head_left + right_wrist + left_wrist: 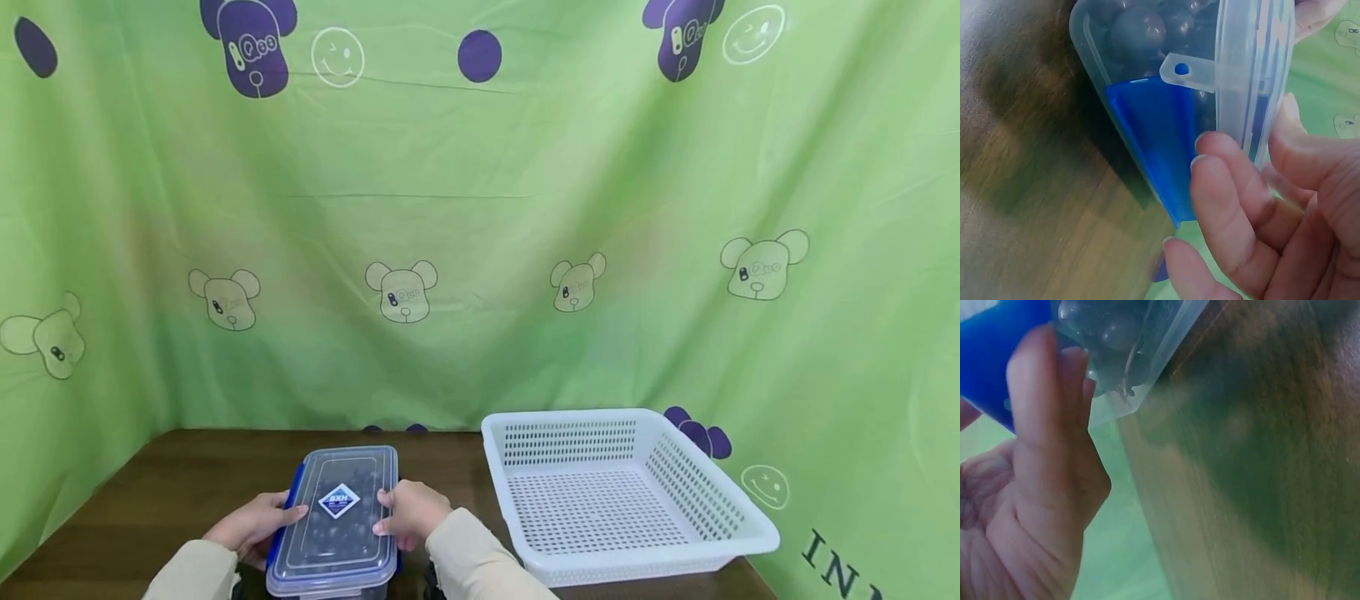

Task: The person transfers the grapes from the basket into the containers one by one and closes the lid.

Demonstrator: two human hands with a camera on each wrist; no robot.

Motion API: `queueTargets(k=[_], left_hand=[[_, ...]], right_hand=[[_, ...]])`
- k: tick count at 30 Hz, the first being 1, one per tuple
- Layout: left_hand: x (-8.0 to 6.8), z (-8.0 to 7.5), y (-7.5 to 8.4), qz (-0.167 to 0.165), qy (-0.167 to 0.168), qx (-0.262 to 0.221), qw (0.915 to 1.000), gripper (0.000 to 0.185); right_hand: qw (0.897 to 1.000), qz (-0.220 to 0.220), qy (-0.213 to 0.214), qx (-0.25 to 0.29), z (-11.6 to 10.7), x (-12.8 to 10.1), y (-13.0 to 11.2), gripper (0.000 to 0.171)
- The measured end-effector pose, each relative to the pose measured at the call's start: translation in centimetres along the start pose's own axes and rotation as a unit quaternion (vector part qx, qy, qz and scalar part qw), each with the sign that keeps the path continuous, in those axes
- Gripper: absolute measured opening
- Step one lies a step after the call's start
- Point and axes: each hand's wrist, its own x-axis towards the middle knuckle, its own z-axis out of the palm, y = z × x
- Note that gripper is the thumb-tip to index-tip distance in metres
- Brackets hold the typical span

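A clear plastic food container (337,546) with a transparent lid and blue side latches is on the brown table, a diamond-shaped label on top. Dark round fruits, apparently grapes (1138,31), show through its walls; the left wrist view includes a thin stem. My left hand (258,523) grips the left side, thumb over the lid edge, fingers by a blue latch (988,359). On the opposite side my right hand (412,512) holds the lid edge with its thumb, curled fingers beside the right blue latch (1154,137). That latch hangs down along the wall below a clear tab.
To the right stands a white perforated plastic basket (630,560), with nothing visible inside. A green printed cloth (465,225) hangs behind the table (202,467) and along both sides.
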Motion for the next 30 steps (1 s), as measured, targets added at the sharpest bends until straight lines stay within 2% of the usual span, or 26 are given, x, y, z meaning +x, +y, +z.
queueTargets(k=[3,6,8,13,18,21,24,27,30], left_hand=[[0.4,-0.2,0.9,-0.008,0.003,-0.012,0.9999,0.054],[1.1,0.0,1.5,-0.009,-0.002,-0.046,0.9989,0.057],[1.4,0.1,1.5,-0.013,-0.002,-0.058,0.9982,0.057],[1.5,0.3,1.0,-0.014,0.012,-0.054,0.9984,0.057],[1.8,0.2,1.1,-0.013,0.004,-0.065,0.9978,0.057],[2.0,0.2,1.2,-0.016,-0.006,-0.069,0.9975,0.057],[2.0,0.2,0.9,-0.023,-0.010,-0.075,0.9969,0.058],[1.9,0.0,0.6,-0.026,-0.007,-0.082,0.9962,0.058],[1.7,-0.1,0.0,-0.023,0.001,-0.091,0.9956,0.059]], right_hand=[[0.997,0.010,0.012,0.076,-0.5,0.4,0.3,0.051],[0.987,0.031,0.045,0.154,-0.8,1.0,0.9,0.054],[0.980,0.045,0.065,0.183,-0.6,1.3,1.4,0.057],[0.971,0.063,0.099,0.211,0.6,1.6,2.0,0.062],[0.960,0.078,0.131,0.235,0.7,1.6,2.3,0.062],[0.959,0.101,0.118,0.239,0.6,1.6,2.4,0.065],[0.956,0.123,0.075,0.254,0.9,1.5,2.5,0.062],[0.948,0.140,0.030,0.285,1.1,1.6,2.5,0.061],[0.934,0.156,0.000,0.322,1.4,1.7,2.8,0.060]])
